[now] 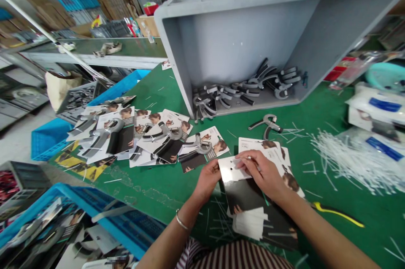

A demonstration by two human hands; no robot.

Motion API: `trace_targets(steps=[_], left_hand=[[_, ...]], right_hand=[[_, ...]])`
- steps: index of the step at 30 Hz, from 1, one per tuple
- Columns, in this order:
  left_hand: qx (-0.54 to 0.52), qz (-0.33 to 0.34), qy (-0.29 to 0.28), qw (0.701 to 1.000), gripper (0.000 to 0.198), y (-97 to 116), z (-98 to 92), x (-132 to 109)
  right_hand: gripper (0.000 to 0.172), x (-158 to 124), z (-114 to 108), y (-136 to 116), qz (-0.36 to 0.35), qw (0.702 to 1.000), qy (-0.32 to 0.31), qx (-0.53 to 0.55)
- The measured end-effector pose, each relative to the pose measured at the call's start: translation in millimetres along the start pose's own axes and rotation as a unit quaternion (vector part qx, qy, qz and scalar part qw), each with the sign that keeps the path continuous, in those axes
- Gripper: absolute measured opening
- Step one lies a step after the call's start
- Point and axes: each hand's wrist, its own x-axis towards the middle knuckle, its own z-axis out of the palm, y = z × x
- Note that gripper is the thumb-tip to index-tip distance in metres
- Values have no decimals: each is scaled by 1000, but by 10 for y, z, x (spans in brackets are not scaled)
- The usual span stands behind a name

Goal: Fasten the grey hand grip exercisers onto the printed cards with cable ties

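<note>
My left hand [209, 179] pinches the left edge of a printed backing card [242, 193], white at the top and dark below, with small holes near its top. Over the upper part of that card, my right hand [261, 172] has its fingers pressed together; what is between them is too small to make out. More cards [251, 144] lie stacked beneath and behind it. Just beyond the stack rests a loose grey hand grip strengthener [267, 124] with a spring. Left of my hands, several hand grips [198, 146] lie on cards.
A large grey bin [240, 45] on its side holds several hand grips. White cable ties [354, 163] are heaped at right, near yellow-handled pliers [340, 214]. Blue crates [104, 214] stand at the left of the green table [152, 201]. A turquoise basin [387, 77] sits far right.
</note>
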Motion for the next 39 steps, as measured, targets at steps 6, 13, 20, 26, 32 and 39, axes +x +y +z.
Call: trace_targets(steps=[6, 13, 20, 26, 32, 39], left_hand=[[84, -17, 28, 996, 9, 25, -222, -279], [170, 2, -41, 985, 17, 27, -292, -525], [81, 70, 52, 993, 11, -82, 50, -168], [26, 28, 30, 999, 23, -140, 161, -143], [5, 17, 41, 999, 26, -131, 138, -139], [-8, 19, 56, 998, 25, -117, 109, -145]], right_hand=[[11, 23, -40, 29, 4, 1000, -13, -16], [11, 77, 32, 64, -20, 996, -52, -76], [7, 143, 125, 16, -4, 981, -44, -187], [13, 150, 137, 16, 10, 981, -24, -191], [23, 117, 98, 34, -58, 984, -72, -151], [22, 83, 44, 31, -76, 985, -92, -125]])
